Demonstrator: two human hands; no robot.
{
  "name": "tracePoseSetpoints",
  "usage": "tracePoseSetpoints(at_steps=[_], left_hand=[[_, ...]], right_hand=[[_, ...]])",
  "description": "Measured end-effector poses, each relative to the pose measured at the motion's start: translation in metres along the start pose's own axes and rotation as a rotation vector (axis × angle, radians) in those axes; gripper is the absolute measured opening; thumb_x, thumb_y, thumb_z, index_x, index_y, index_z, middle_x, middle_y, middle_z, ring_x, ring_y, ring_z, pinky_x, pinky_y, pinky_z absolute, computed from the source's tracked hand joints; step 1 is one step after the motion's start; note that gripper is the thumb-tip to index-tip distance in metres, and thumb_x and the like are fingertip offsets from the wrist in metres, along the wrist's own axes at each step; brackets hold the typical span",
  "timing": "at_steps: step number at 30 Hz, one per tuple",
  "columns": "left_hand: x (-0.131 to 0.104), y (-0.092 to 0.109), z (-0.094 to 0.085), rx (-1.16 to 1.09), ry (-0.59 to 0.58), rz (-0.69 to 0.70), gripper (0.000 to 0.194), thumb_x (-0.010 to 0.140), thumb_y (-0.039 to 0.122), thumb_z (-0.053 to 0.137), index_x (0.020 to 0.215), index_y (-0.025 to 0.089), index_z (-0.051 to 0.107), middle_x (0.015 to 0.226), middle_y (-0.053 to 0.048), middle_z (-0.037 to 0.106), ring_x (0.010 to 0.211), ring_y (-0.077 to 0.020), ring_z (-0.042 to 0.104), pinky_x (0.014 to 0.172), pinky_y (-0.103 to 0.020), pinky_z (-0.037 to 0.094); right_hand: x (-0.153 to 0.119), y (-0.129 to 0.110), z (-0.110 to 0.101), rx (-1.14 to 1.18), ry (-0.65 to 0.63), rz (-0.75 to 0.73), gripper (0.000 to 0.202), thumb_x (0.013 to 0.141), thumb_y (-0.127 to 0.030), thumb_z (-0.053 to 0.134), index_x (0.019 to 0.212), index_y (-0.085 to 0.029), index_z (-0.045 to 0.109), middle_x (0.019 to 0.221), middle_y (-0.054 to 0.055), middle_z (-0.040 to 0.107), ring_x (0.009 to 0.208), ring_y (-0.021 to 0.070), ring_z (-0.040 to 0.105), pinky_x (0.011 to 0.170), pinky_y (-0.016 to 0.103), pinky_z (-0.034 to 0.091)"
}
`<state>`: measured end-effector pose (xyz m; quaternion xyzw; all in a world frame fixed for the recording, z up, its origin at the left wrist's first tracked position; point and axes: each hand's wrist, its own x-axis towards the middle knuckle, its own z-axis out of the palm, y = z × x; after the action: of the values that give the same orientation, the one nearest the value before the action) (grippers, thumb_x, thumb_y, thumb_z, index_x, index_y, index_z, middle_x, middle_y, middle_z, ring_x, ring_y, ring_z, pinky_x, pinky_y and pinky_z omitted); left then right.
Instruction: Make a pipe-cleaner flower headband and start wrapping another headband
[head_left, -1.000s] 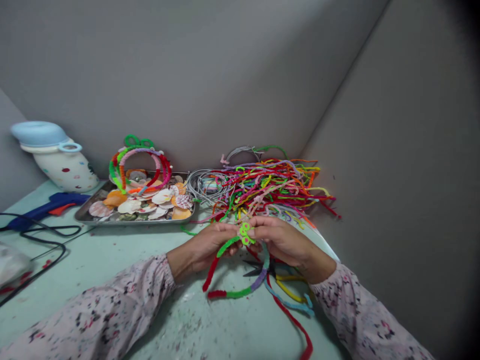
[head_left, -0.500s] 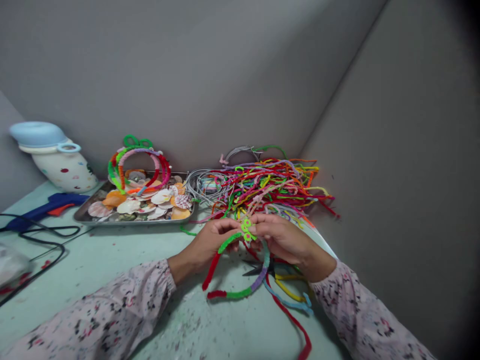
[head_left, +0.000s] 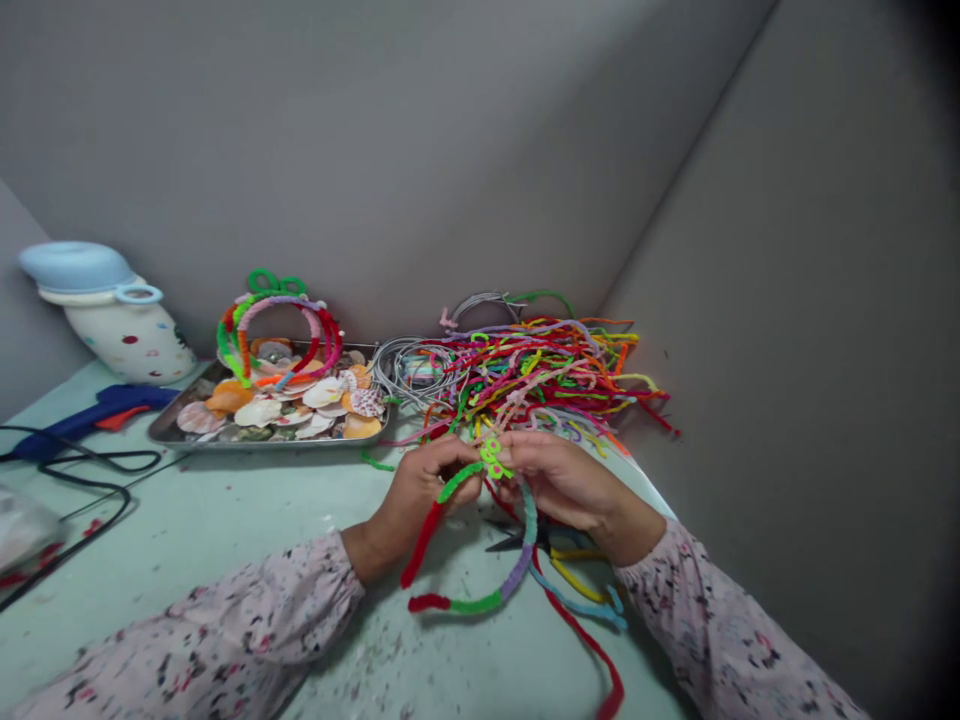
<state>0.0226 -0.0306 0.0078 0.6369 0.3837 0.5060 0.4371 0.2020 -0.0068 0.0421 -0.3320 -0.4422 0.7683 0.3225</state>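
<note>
table: pale green | on it: shell tray, pipe cleaner pile, glue gun, scissors

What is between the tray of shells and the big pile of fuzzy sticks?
In the head view, a bundle of grey wire hoops lies between the tray and the pile of fuzzy sticks.

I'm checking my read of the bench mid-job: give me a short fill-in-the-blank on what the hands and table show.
1. Both hands, left hand and right hand, pinch a small loop knot coloured lime ____.
2. The seashells lie in a metal ____.
3. The blue glue gun lies to the ____ of the tray.
4. The loose pipe cleaners are heaped by the ____ wall.

Missing: green; tray; left; right
</note>
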Motion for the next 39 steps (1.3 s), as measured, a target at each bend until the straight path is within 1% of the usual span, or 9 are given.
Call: tracePoseSetpoints(at_steps=[2, 4, 10, 13, 18, 22, 28, 34, 39], left_hand=[[-0.002, 0.002, 0.0, 0.064, 0.033, 0.047, 0.005, 0.072, 0.017, 0.067, 0.073, 0.018, 0.071, 0.069, -0.001, 0.058, 0.067, -0.0139, 0.05, 0.066, -0.023, 0.038], [-0.002, 0.002, 0.001, 0.035, 0.031, 0.027, 0.006, 0.071, 0.021, 0.069, 0.076, 0.018, 0.072, 0.072, -0.002, 0.06, 0.068, -0.0141, 0.051, 0.067, -0.023, 0.038], [0.003, -0.001, 0.004, -0.522, -0.21, -0.404, 0.027, 0.081, 0.039, 0.062, 0.079, 0.013, 0.068, 0.071, -0.004, 0.062, 0.052, -0.01, 0.051, 0.052, -0.022, 0.038], [0.004, -0.003, 0.006, -0.72, -0.235, -0.557, 0.025, 0.081, 0.036, 0.063, 0.08, 0.012, 0.067, 0.068, -0.004, 0.063, 0.052, -0.0094, 0.054, 0.051, -0.02, 0.041], [0.003, -0.002, 0.006, -0.898, -0.261, -0.777, 0.019, 0.076, 0.029, 0.068, 0.079, 0.01, 0.067, 0.065, -0.004, 0.064, 0.052, -0.0083, 0.058, 0.048, -0.015, 0.044], [0.003, -0.002, 0.003, -0.982, -0.282, -0.802, 0.013, 0.076, 0.019, 0.066, 0.084, 0.009, 0.067, 0.068, -0.006, 0.067, 0.057, -0.0094, 0.062, 0.051, -0.015, 0.047], [0.003, -0.003, 0.003, -0.968, -0.262, -0.788, 0.009, 0.074, 0.013, 0.069, 0.081, 0.008, 0.069, 0.067, -0.005, 0.066, 0.054, -0.0078, 0.061, 0.05, -0.014, 0.046], [0.003, -0.004, 0.006, -0.877, -0.251, -0.772, 0.015, 0.07, 0.016, 0.075, 0.083, 0.01, 0.07, 0.065, -0.003, 0.065, 0.052, -0.006, 0.058, 0.052, -0.013, 0.046], [0.003, -0.011, 0.003, -0.935, -0.324, -0.715, 0.015, 0.074, 0.018, 0.071, 0.087, 0.01, 0.07, 0.071, -0.006, 0.067, 0.057, -0.0092, 0.06, 0.054, -0.016, 0.047]], right_hand=[[-0.001, 0.0, 0.001, 0.013, -0.004, 0.014, 0.012, 0.067, -0.019, 0.072, 0.072, -0.013, 0.062, 0.067, 0.0, 0.057, 0.055, 0.0087, 0.048, 0.057, 0.025, 0.043], [-0.002, -0.002, 0.0, 0.009, -0.004, 0.012, 0.012, 0.068, -0.018, 0.071, 0.074, -0.013, 0.062, 0.07, 0.0, 0.058, 0.056, 0.0089, 0.049, 0.057, 0.024, 0.043], [-0.003, -0.008, -0.006, -0.039, -0.01, 0.018, 0.012, 0.068, -0.019, 0.071, 0.073, -0.014, 0.062, 0.069, 0.0, 0.06, 0.059, 0.0103, 0.053, 0.059, 0.025, 0.041], [-0.003, -0.008, -0.008, -0.082, -0.053, 0.055, 0.011, 0.069, -0.021, 0.07, 0.073, -0.013, 0.063, 0.067, 0.0, 0.06, 0.06, 0.0112, 0.053, 0.059, 0.025, 0.039], [-0.003, -0.005, -0.007, -0.108, -0.075, 0.095, 0.013, 0.068, -0.021, 0.07, 0.076, -0.012, 0.065, 0.071, 0.002, 0.062, 0.062, 0.0108, 0.054, 0.059, 0.024, 0.037], [-0.004, -0.006, -0.005, -0.096, -0.089, 0.111, 0.015, 0.067, -0.022, 0.072, 0.076, -0.014, 0.063, 0.07, 0.002, 0.063, 0.063, 0.012, 0.055, 0.059, 0.025, 0.037], [-0.004, -0.006, -0.003, -0.089, -0.065, 0.103, 0.015, 0.067, -0.022, 0.072, 0.073, -0.014, 0.062, 0.067, 0.001, 0.061, 0.06, 0.011, 0.054, 0.057, 0.024, 0.037], [-0.003, -0.005, -0.004, -0.073, -0.041, 0.063, 0.014, 0.066, -0.02, 0.072, 0.074, -0.014, 0.063, 0.07, 0.0, 0.061, 0.06, 0.0105, 0.052, 0.058, 0.024, 0.04], [-0.004, -0.006, -0.005, -0.09, -0.061, 0.074, 0.013, 0.067, -0.022, 0.072, 0.074, -0.015, 0.063, 0.07, 0.001, 0.062, 0.061, 0.0114, 0.053, 0.059, 0.025, 0.04]])
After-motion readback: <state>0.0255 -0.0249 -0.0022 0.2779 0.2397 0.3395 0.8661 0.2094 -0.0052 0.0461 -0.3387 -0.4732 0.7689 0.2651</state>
